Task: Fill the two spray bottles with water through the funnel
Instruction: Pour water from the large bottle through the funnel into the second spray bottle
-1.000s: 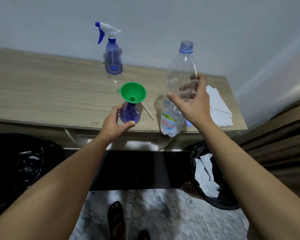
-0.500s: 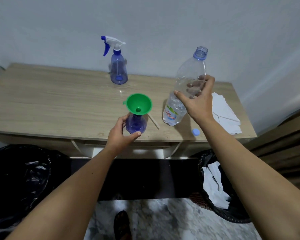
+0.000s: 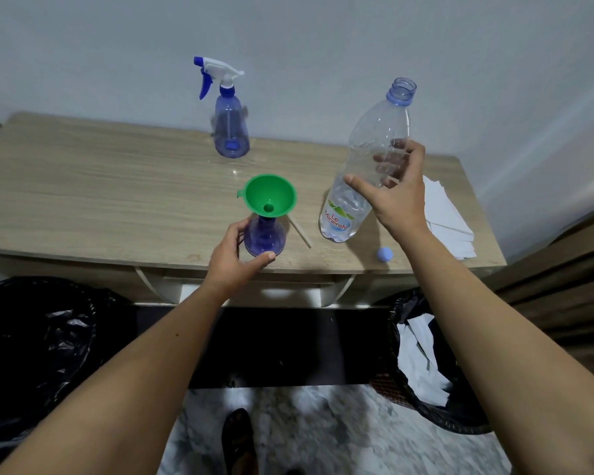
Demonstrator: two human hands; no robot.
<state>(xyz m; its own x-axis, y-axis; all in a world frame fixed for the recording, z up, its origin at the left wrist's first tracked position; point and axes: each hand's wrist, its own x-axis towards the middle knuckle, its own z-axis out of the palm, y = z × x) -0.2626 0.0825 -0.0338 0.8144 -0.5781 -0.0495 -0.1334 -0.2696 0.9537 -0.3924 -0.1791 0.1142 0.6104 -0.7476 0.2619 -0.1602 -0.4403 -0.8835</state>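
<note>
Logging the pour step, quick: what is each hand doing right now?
Left hand: grips the base of the spray bottle that carries the green funnel.
Right hand: grips the uncapped water bottle, which is tilted.

A pale grey-blue wall (image 3: pixel 323 36) stands behind a light wood-grain desk (image 3: pixel 83 200). Below lies a mottled marble-patterned floor (image 3: pixel 323 440), with black-lined bins (image 3: pixel 31 337) on either side.

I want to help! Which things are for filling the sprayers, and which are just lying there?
For the job: water bottle, green funnel, open spray bottle, capped spray bottle.

Lying about: paper stack, blue cap, wooden stick, bins.
</note>
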